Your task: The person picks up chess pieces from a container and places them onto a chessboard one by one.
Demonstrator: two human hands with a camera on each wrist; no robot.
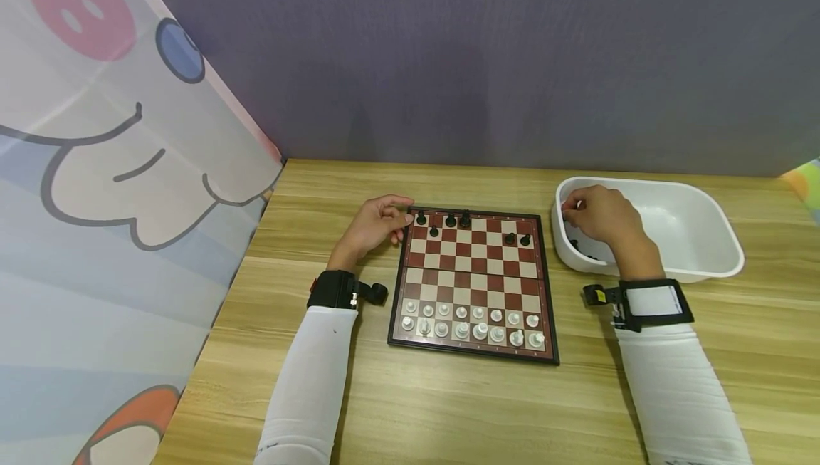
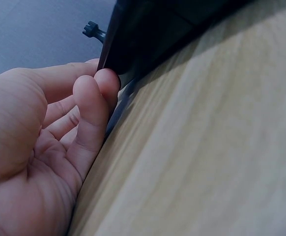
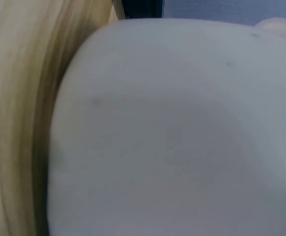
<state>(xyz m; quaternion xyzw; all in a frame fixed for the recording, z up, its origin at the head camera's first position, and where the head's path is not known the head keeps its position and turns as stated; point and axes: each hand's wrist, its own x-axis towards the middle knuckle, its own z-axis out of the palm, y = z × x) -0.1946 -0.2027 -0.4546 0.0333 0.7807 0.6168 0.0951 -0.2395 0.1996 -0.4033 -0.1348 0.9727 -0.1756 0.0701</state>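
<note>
Your left hand [image 1: 371, 226] is loosely bent, fingertips touching the left edge of the chess board [image 1: 470, 263] near its far corner. The board lies flat on the table [image 1: 474, 408], between your hands. On the near side, the white pieces [image 1: 480, 331] fill two rows and appear complete. On the far side, only six black pieces [image 1: 465, 219] stand upright: three in the last row, three in the row before it. Judge the black set as less than half placed. The board is nearly square, with no marked long axis; its centre seam runs left to right, dipping slightly toward you at the right. Your right hand [image 1: 598, 212] reaches into the tub [image 1: 679, 237], fingers bent near its left wall; whether they hold a piece cannot be told. Dark pieces [image 1: 574, 243] lie below that hand, apparently left to place. The tub's long axis runs left to right.
</note>
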